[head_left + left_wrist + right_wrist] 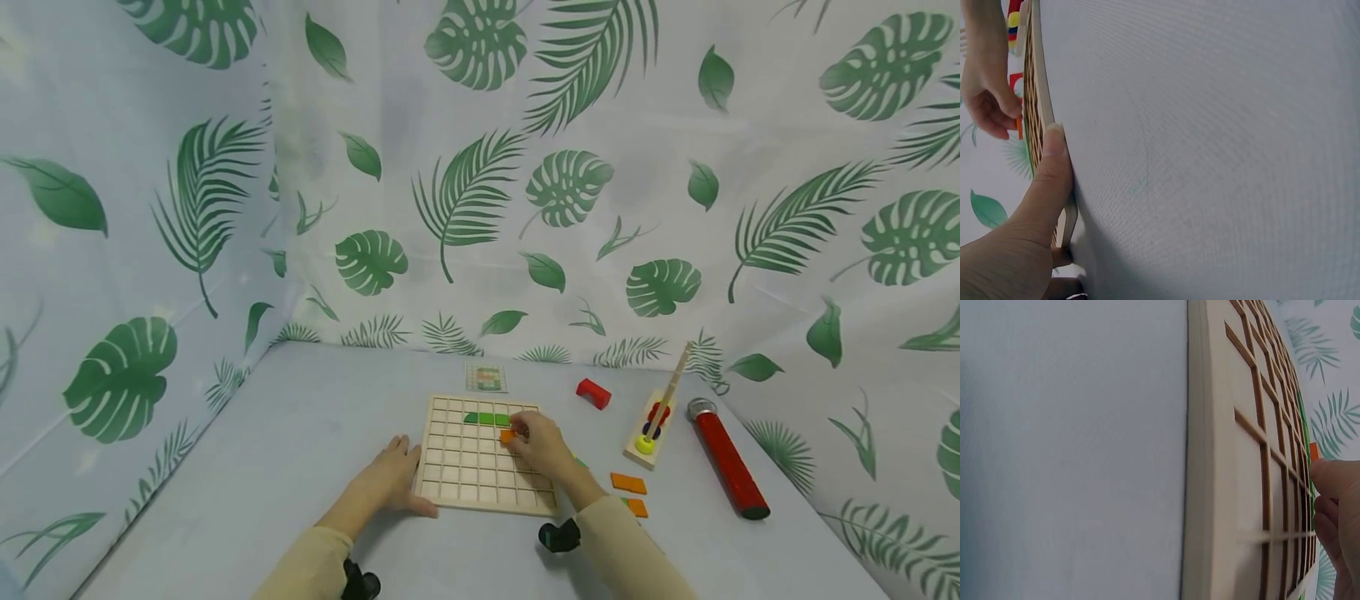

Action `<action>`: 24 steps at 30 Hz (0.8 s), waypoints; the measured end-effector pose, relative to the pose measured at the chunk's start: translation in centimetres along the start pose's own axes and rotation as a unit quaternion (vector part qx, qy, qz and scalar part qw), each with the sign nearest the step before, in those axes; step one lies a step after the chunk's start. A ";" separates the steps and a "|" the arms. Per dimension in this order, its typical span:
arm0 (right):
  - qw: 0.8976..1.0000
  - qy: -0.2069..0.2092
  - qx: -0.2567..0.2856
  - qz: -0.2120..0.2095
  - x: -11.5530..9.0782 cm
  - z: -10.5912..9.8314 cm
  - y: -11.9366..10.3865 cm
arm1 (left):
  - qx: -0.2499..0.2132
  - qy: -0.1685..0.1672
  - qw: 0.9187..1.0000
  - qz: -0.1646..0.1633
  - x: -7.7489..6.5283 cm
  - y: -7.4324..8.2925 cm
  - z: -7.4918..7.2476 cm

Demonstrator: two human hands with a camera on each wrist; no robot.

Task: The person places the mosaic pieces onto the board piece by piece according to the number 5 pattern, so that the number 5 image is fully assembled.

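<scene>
Orange tile (507, 437) pinched in its fingers, the right hand (543, 448) is over the wooden grid board (472, 475) — right by the green pieces (487, 419). The left hand (386, 481) touches the board's near left corner, thumb and fingers spread — on the worktop (300, 417).

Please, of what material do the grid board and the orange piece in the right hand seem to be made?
The grid board is probably wood, smooth, matt: pale tan with brown grid edges. The orange piece may be painted wood or plastic: evenly coloured, too small to judge gloss.
</scene>
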State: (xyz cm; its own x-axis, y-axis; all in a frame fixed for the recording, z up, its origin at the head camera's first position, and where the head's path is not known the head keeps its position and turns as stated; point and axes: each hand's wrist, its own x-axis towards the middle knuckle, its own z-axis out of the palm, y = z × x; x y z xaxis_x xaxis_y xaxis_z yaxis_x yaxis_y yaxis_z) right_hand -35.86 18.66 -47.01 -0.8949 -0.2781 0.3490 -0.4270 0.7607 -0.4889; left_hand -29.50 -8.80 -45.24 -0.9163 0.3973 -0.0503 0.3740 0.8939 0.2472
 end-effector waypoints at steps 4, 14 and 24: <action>1.000 -0.010 0.008 -0.009 0.5 0.6 -1.0 | -0.001 -0.002 1.000 -0.001 0.1 0.0 0.1; 0.998 -0.030 0.044 -0.032 1.8 2.6 -2.6 | -0.008 -0.006 1.000 -0.005 0.2 -0.1 0.1; 0.998 -0.028 0.048 -0.037 2.7 3.4 -3.2 | -0.003 -0.005 1.000 -0.003 0.3 -0.2 0.1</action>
State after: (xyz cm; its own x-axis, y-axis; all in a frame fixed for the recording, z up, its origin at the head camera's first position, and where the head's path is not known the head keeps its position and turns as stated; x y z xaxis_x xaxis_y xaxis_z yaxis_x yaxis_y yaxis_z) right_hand -37.32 13.48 -47.25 -0.8649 -0.3659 0.3436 -0.5007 0.6775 -0.5389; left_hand -29.80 -8.80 -45.39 -0.9172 0.3936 -0.0622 0.3671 0.8953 0.2524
